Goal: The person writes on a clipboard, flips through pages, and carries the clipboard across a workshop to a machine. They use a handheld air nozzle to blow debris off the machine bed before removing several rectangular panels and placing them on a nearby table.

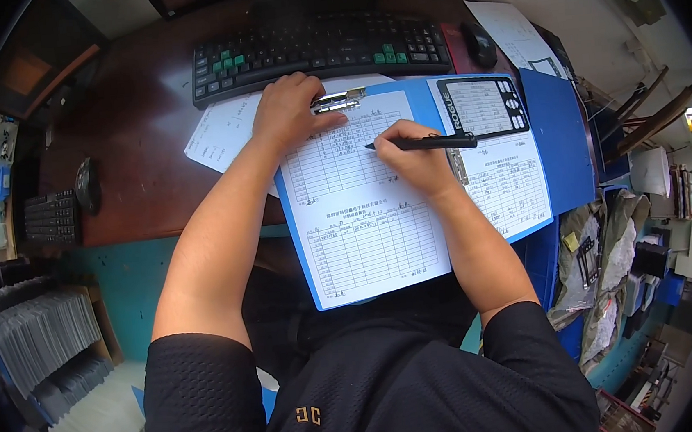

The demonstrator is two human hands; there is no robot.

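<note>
A blue clipboard (304,257) leans over the desk's front edge, holding a white sheet of printed tables (365,247) partly filled in by hand. At its top is a metal clip (339,99). My left hand (288,114) rests on the board's upper left beside the clip, thumb and fingers apart. In my right hand (415,160) is a black pen (426,142), its tip on or just above the upper table's rows. A second blue clipboard (550,149) lies to the right, with a filled form (508,189) and a black-framed panel (482,107) on it.
A black keyboard (315,50) with some green keys lies beyond the clipboards, a mouse (479,44) to its right. Loose paper (223,132) sticks out at the left. Another mouse (87,187) and small keyboard (51,218) sit far left. Stacked grey sheets (43,333) stand lower left.
</note>
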